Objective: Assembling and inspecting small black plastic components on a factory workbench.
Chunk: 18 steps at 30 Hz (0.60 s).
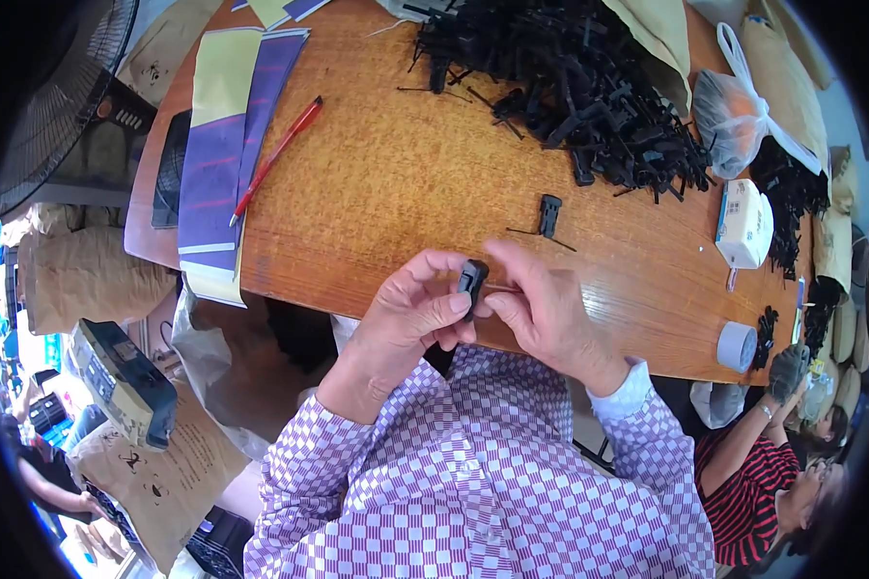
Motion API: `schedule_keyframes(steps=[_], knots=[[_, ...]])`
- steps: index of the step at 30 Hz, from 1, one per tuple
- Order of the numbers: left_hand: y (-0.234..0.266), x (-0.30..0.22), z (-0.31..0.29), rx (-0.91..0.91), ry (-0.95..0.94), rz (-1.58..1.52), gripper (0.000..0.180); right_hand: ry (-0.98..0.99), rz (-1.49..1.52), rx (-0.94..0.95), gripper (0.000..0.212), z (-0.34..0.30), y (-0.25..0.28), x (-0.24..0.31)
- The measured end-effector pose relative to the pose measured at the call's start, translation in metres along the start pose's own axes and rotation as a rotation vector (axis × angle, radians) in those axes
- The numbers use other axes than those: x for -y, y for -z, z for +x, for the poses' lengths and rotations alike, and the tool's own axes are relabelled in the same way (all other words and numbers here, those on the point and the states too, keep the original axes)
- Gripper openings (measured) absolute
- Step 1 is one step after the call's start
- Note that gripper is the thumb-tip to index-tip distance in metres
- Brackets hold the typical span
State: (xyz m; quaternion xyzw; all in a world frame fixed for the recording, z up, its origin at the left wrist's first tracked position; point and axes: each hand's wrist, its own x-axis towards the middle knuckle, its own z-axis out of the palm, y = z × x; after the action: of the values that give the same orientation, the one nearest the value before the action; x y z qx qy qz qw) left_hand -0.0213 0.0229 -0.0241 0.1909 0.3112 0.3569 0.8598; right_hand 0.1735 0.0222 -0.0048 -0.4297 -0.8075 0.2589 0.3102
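Close to the table's near edge, my left hand [406, 307] pinches a small black plastic part [471, 280] between thumb and fingers, holding it tilted upright. My right hand [548, 307] is just to its right, thumb and fingers drawn together. A thin strip seems to run from the part into that grip, too small to make out. Beyond my hands a similar black plastic part [549, 216] with thin side arms lies alone on the wooden table [377, 183]. Farther back, a large heap of such black parts [589, 87] is piled up.
At the left, a red pen [278, 159] rests by purple and yellow paper sheets [217, 154]. To the right are a white tissue pack [743, 224], a grey tape roll [737, 345] and a tied plastic bag [734, 121]. A co-worker in a striped shirt [743, 482] works at the lower right.
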Motion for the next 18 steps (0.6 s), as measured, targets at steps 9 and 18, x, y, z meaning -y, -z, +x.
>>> schedule_keyframes(steps=[9, 18], knots=[[-0.001, 0.013, -0.003, -0.224, -0.472, 0.529, 0.036, -0.476, 0.599, -0.019, 0.035, 0.002, -0.038, 0.022], [-0.009, 0.017, 0.000, -0.316, -0.631, 0.798, 0.035, -0.644, 0.754, -0.016, 0.031, 0.002, -0.038, 0.025]])
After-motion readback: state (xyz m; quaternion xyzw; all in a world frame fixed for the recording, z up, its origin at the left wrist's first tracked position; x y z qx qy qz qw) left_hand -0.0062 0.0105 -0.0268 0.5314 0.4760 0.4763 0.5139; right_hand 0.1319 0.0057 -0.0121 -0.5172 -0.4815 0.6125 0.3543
